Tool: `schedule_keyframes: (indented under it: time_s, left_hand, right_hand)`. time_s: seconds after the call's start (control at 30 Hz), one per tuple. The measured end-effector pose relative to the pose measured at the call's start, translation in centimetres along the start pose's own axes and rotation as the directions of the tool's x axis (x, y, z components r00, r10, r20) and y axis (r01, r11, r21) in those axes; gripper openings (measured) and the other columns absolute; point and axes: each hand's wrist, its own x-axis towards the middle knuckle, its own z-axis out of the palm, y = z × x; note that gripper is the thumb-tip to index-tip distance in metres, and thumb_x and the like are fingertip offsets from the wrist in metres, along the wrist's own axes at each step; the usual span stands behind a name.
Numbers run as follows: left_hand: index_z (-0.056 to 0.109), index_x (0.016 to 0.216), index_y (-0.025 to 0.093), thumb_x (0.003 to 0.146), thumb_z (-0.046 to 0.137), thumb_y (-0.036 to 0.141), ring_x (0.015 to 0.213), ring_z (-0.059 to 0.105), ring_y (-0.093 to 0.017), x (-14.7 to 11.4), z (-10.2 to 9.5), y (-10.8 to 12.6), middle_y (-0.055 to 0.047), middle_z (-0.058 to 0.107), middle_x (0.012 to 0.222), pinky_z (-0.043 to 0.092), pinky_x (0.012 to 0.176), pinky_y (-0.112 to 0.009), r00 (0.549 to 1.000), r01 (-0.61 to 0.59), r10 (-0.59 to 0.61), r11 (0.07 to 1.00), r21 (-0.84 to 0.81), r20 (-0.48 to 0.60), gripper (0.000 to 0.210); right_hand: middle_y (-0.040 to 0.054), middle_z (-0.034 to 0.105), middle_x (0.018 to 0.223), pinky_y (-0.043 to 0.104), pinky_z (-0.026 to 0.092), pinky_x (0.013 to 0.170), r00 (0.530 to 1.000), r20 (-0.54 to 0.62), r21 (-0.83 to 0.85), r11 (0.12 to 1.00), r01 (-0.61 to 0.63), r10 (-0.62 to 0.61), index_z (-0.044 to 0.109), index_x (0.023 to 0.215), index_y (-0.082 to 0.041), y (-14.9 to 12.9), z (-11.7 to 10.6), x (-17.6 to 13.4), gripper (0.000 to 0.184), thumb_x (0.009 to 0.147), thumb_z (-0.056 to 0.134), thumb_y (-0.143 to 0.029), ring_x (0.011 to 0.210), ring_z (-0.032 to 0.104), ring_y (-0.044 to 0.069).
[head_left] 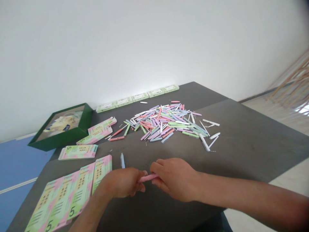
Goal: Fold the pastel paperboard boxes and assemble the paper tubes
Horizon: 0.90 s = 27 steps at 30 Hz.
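Observation:
A pink pen [149, 177] is stretched between my two hands, low over the dark table. My left hand [125, 182] pinches its left end, and my right hand [170, 177] has its fingers wrapped round the right end, hiding the tip. Just beyond my left hand lies a light blue pen [123, 160]. Farther back spreads a large heap of pastel pens and thin white sticks [164, 120], in pink, green, blue, purple and white. Printed pink-and-green boxes [83, 183] lie side by side by my left forearm, which partly covers them.
At the left edge stands a green open box [88, 119] with plastic-wrapped contents. Flattened-looking cartons [101, 129] lie in front of it. Several pale green boxes [140, 96] line the wall side of the dark table [253, 129]. A blue surface [16, 161] is at far left.

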Motion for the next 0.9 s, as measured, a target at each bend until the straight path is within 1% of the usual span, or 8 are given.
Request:
schedule_keyframes:
  time_s: [0.17, 0.33, 0.5, 0.6, 0.7, 0.8, 0.83, 0.9]
  left_hand:
    - [0.063, 0.089, 0.022, 0.070, 0.048, 0.019, 0.061, 0.063, -0.020, -0.33, -0.14, 0.29, -0.001, 0.070, 0.069, 0.039, 0.048, -0.023, 1.000, -0.006, 0.005, 0.999, -0.034, -0.013, 0.025]
    - [0.064, 0.087, 0.021, 0.072, 0.049, 0.023, 0.060, 0.063, -0.021, -0.45, -0.33, 0.50, -0.001, 0.069, 0.065, 0.039, 0.048, -0.024, 1.000, 0.001, -0.001, 1.000, -0.017, -0.008, 0.021]
    - [0.063, 0.090, 0.022, 0.071, 0.045, 0.020, 0.061, 0.064, -0.021, -0.40, -0.46, 0.55, 0.000, 0.069, 0.068, 0.037, 0.047, -0.023, 1.000, 0.003, -0.003, 1.000, -0.009, 0.011, 0.026]
    - [0.063, 0.089, 0.021, 0.071, 0.045, 0.019, 0.061, 0.064, -0.021, -0.38, -0.50, 0.65, -0.001, 0.069, 0.066, 0.037, 0.047, -0.023, 1.000, 0.007, -0.007, 1.000, 0.005, 0.019, 0.026]
    - [0.063, 0.087, 0.021, 0.070, 0.046, 0.019, 0.062, 0.064, -0.021, -0.30, -0.41, 0.59, -0.001, 0.070, 0.068, 0.039, 0.048, -0.024, 1.000, -0.006, 0.006, 1.000, -0.012, 0.014, 0.025]
    - [0.064, 0.085, 0.021, 0.069, 0.048, 0.021, 0.062, 0.064, -0.021, -0.20, -0.25, 0.37, -0.002, 0.070, 0.068, 0.040, 0.048, -0.024, 1.000, -0.001, 0.001, 1.000, -0.030, 0.008, 0.022]
    - [0.064, 0.085, 0.021, 0.070, 0.048, 0.021, 0.062, 0.064, -0.021, -0.18, -0.20, 0.31, -0.001, 0.070, 0.068, 0.039, 0.048, -0.024, 1.000, 0.002, -0.002, 0.999, -0.032, 0.007, 0.022]
    - [0.064, 0.087, 0.022, 0.070, 0.048, 0.021, 0.061, 0.064, -0.021, -0.20, -0.15, 0.23, -0.001, 0.070, 0.067, 0.039, 0.047, -0.023, 1.000, 0.002, -0.002, 1.000, -0.029, 0.006, 0.023]
  right_hand:
    - [0.0018, 0.058, 0.080, 0.026, 0.030, 0.048, 1.000, -0.006, -0.036, 0.999, 0.014, -0.014, 0.045, 0.093, -0.019, 0.00, 0.48, -0.20, 0.012, 0.083, 0.049, -0.025, 0.066, 0.059, 0.018]
    - [0.0043, 0.057, 0.088, 0.027, 0.033, 0.049, 0.998, 0.007, -0.081, 0.994, 0.068, -0.067, 0.046, 0.095, -0.018, 0.30, 0.38, -0.13, 0.014, 0.085, 0.049, -0.027, 0.067, 0.057, 0.017]
    - [0.0053, 0.058, 0.084, 0.028, 0.037, 0.060, 0.993, 0.005, -0.066, 0.991, 0.119, -0.119, 0.051, 0.091, -0.017, 0.59, 0.41, -0.09, 0.015, 0.090, 0.041, -0.028, 0.073, 0.056, 0.017]
    - [0.0048, 0.058, 0.082, 0.028, 0.036, 0.060, 0.985, 0.023, -0.055, 0.984, 0.171, -0.170, 0.052, 0.089, -0.017, 0.75, 0.63, -0.13, 0.016, 0.091, 0.038, -0.025, 0.076, 0.055, 0.017]
    - [0.0039, 0.058, 0.086, 0.027, 0.035, 0.058, 0.990, -0.005, -0.024, 0.990, 0.141, -0.141, 0.051, 0.096, -0.018, 0.75, 0.68, -0.25, 0.017, 0.092, 0.040, -0.030, 0.075, 0.056, 0.017]
    - [0.0034, 0.058, 0.092, 0.026, 0.033, 0.054, 0.996, -0.020, 0.000, 0.997, 0.083, -0.083, 0.048, 0.103, -0.020, 0.65, 0.58, -0.33, 0.028, 0.086, 0.050, -0.041, 0.071, 0.056, 0.017]
    - [0.0034, 0.058, 0.092, 0.026, 0.032, 0.053, 0.996, -0.017, -0.006, 0.997, 0.082, -0.082, 0.047, 0.102, -0.019, 0.64, 0.55, -0.30, 0.029, 0.084, 0.053, -0.040, 0.070, 0.056, 0.017]
    - [0.0036, 0.057, 0.090, 0.027, 0.031, 0.052, 0.996, -0.022, -0.038, 0.995, 0.089, -0.090, 0.047, 0.097, -0.017, 0.66, 0.58, -0.17, 0.022, 0.084, 0.053, -0.034, 0.069, 0.056, 0.017]
